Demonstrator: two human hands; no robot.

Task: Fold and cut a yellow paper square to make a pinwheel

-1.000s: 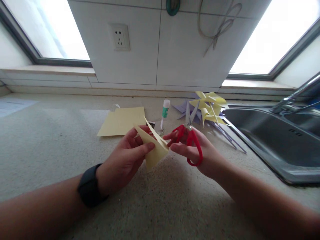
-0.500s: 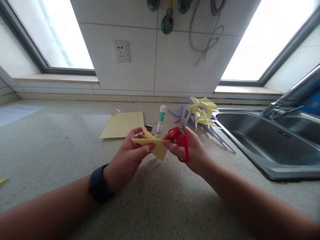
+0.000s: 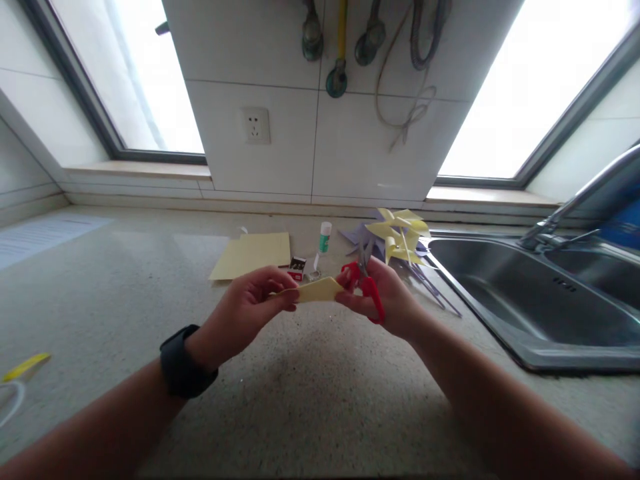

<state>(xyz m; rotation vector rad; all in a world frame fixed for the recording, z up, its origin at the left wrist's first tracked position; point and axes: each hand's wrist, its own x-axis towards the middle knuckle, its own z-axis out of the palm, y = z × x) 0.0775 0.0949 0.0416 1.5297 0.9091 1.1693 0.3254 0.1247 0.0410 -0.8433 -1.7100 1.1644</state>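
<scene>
The left hand (image 3: 253,300) pinches one end of a small folded piece of pale yellow paper (image 3: 317,290) between thumb and fingers. The right hand (image 3: 387,300) grips a pair of scissors with red handles and shiny metal blades (image 3: 373,293), and its thumb and fingertips also touch the other end of the folded paper. The paper is up in the air between the two hands, over the speckled grey stone counter (image 3: 310,393). The scissors point away, toward the wall. A black band (image 3: 185,363) is on the left wrist. Behind the hands, a flat pale yellow sheet (image 3: 263,251) lies on the counter, near a little open red box with dark things inside (image 3: 297,268). A white and green glue stick (image 3: 325,238) stands close by. To the right, a yellow paper pinwheel (image 3: 397,235) and a purple paper pinwheel (image 3: 352,235) lie beside the silver metal sink (image 3: 500,290).
</scene>
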